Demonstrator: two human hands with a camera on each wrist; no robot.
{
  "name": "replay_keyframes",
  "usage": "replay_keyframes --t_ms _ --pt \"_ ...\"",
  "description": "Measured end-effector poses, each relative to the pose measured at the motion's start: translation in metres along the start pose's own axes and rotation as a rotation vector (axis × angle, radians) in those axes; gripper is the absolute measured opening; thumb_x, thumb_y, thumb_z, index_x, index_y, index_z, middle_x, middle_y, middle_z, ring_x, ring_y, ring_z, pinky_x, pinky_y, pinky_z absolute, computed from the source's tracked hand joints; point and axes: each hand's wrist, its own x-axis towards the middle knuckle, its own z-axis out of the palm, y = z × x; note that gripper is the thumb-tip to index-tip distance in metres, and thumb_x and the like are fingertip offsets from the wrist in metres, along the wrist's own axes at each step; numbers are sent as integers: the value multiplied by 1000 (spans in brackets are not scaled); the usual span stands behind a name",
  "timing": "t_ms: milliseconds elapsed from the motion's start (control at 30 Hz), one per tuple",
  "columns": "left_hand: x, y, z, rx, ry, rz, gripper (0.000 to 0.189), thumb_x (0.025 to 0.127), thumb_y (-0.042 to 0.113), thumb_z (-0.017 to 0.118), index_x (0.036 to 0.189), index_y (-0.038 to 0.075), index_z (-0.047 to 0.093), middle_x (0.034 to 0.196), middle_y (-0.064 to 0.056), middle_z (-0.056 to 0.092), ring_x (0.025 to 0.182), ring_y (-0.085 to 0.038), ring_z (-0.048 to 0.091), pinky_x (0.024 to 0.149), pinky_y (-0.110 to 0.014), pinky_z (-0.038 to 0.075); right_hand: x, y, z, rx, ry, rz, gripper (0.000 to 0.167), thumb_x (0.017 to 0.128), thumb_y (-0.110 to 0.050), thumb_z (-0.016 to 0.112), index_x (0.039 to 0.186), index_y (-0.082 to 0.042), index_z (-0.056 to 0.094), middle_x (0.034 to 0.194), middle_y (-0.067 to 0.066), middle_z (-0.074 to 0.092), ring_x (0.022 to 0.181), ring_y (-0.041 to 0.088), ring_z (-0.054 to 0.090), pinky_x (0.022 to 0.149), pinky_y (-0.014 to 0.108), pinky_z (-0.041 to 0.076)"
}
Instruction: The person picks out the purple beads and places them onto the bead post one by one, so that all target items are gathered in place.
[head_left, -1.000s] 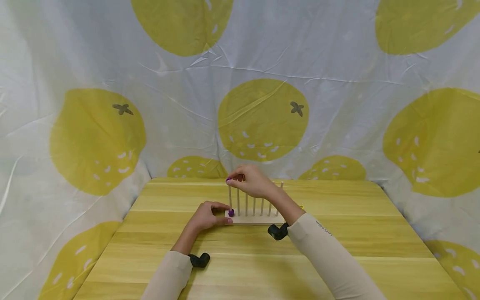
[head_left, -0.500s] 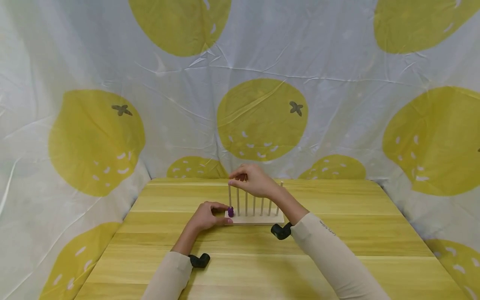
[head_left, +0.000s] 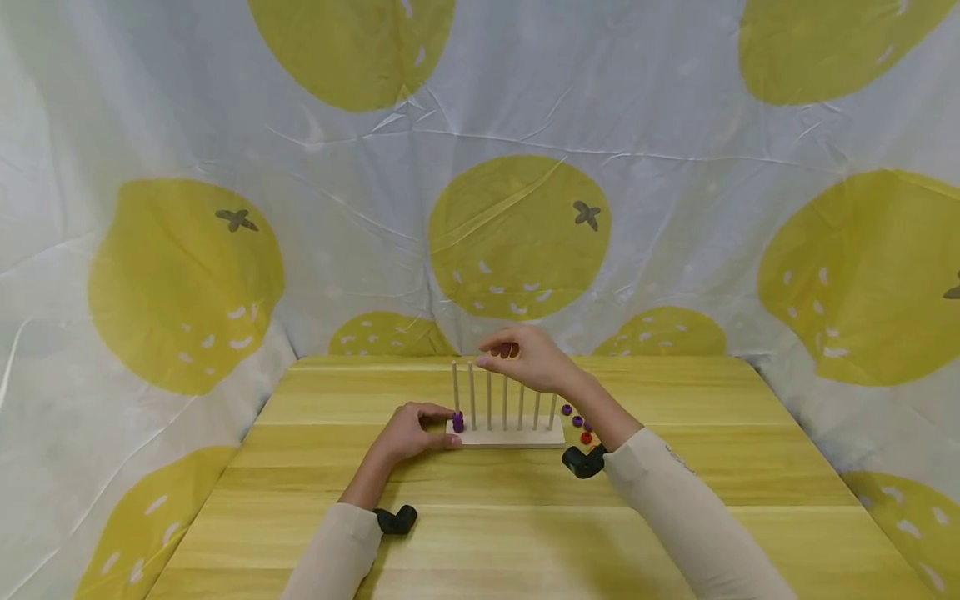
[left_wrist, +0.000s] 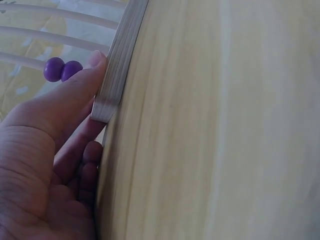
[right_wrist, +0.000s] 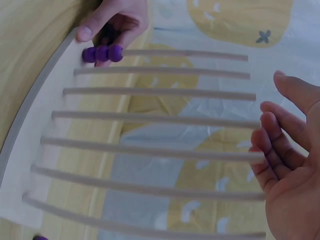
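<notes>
A pale wooden peg stand (head_left: 510, 437) with a row of several upright pegs stands on the table. Three purple beads (right_wrist: 101, 53) sit stacked at the foot of the leftmost peg. My left hand (head_left: 408, 432) grips that end of the base, its thumb (left_wrist: 82, 82) along the front edge and fingers behind. Above the pegs' tops is my right hand (head_left: 528, 360). Its fingers are loosely bent with nothing between them, as the right wrist view shows.
Loose purple beads (head_left: 577, 422) and a red bead (head_left: 586, 437) lie right of the stand, partly hidden by the right forearm. A lemon-print cloth (head_left: 375, 233) hangs behind the wooden table (head_left: 465, 533).
A purple bead, pinched at the leftmost peg's top a second ago, has dropped onto the stack below. My right hand has let go and moved right. The left hand keeps its grip.
</notes>
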Motion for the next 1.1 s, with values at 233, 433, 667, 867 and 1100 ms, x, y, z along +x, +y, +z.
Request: replay_keyframes --t_ms 233,433,667,867,1100 --pt "-1 -1 -1 4 -6 -11 51 75 42 93 120 24 78 123 0 75 124 -27 65 108 -49 50 -21 12 -17 20 50 38 28 98 -33 73 118 -14 77 100 -2 72 87 14 62 80 34 53" --pt "-3 1 -3 -5 -18 -14 51 75 40 93 121 23 77 124 -1 75 125 -28 64 108 -49 50 -41 28 -29 51 88 70 29 98 -33 72 120 -15 77 101 -1 70 89 17 60 81 37 52" --pt "-1 1 -2 -2 -22 -17 51 75 40 93 121 23 78 124 -1 75 124 -27 64 108 -49 50 -66 51 -43 80 133 164 30 99 -39 70 122 -20 75 102 -2 68 90 20 59 77 38 50" --pt "1 2 -1 2 -13 -11 51 75 41 93 120 23 78 124 -1 75 123 -26 65 107 -48 50 -87 74 -49 74 154 202 35 99 -37 71 124 -14 74 98 2 69 86 22 60 75 36 51" --pt "1 3 -1 21 -15 -18 51 75 42 93 121 25 77 125 0 74 126 -27 64 109 -48 49 -110 102 -47 58 153 258 37 98 -37 72 125 -12 73 94 2 68 82 20 59 71 29 50"
